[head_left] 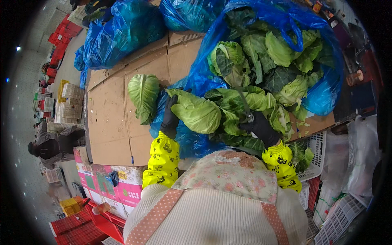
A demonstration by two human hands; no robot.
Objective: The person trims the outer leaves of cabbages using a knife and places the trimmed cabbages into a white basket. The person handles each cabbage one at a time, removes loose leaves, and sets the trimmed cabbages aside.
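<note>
My left hand (170, 118), in a black glove, grips a pale green pointed cabbage (197, 113) at its left end, its fingertips partly hidden behind the leaves. A knife (244, 102) with a thin curved blade is in my black-gloved right hand (260, 128), its blade directed away from me over loose outer leaves (232, 124). Another pointed cabbage (143, 96) lies on the cardboard (107, 122) left of my left hand. Beyond both hands, an opened blue plastic bag (202, 67) holds several leafy cabbages (231, 61).
Filled blue bags (122, 36) stand along the far side. A white plastic basket (318, 153) with leaves sits by the table's right edge. Pink and white cartons (116, 186) and a red crate (76, 228) are at lower left. A person (50, 142) is farther left.
</note>
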